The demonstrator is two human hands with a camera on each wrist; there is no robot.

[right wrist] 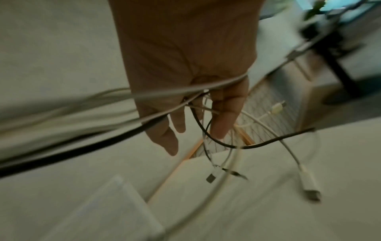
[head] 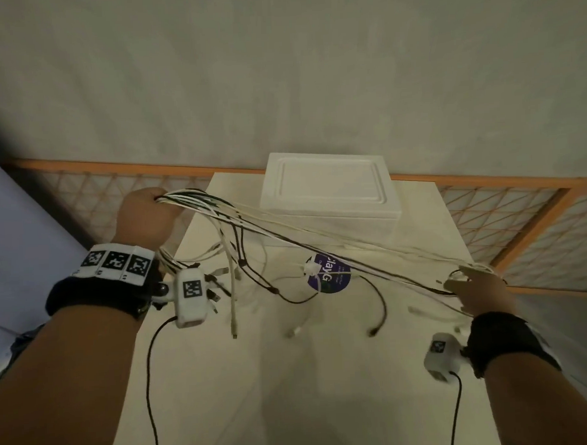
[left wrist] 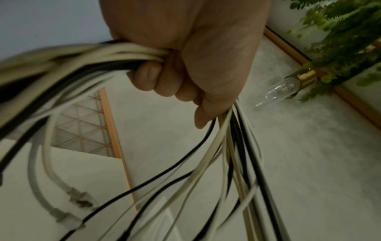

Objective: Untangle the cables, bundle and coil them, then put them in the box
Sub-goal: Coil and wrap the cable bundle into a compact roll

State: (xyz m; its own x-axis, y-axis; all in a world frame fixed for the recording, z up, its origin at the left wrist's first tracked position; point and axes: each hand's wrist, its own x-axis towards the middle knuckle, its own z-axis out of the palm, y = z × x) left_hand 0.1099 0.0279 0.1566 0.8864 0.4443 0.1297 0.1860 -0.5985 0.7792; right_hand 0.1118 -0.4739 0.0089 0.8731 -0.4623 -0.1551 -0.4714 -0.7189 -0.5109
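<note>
A bundle of white and black cables [head: 319,244] stretches across the table between my two hands. At the back left, my left hand [head: 145,214] grips one end in a fist; in the left wrist view its fingers [left wrist: 148,76] curl round the cables [left wrist: 144,187]. At the right edge, my right hand [head: 477,285] has straight fingers [right wrist: 224,117], and the cables [right wrist: 82,130] run across the palm and between them. Several loose plug ends [head: 234,334] dangle over the table. The white box [head: 327,188] stands at the back with its lid on.
The white table [head: 291,389] carries a round blue sticker [head: 335,279] with a small white clip [head: 312,270] on it. A wooden lattice rail [head: 518,214] runs behind the table. A green plant [left wrist: 340,40] and a glass bulb [left wrist: 284,88] show in the left wrist view.
</note>
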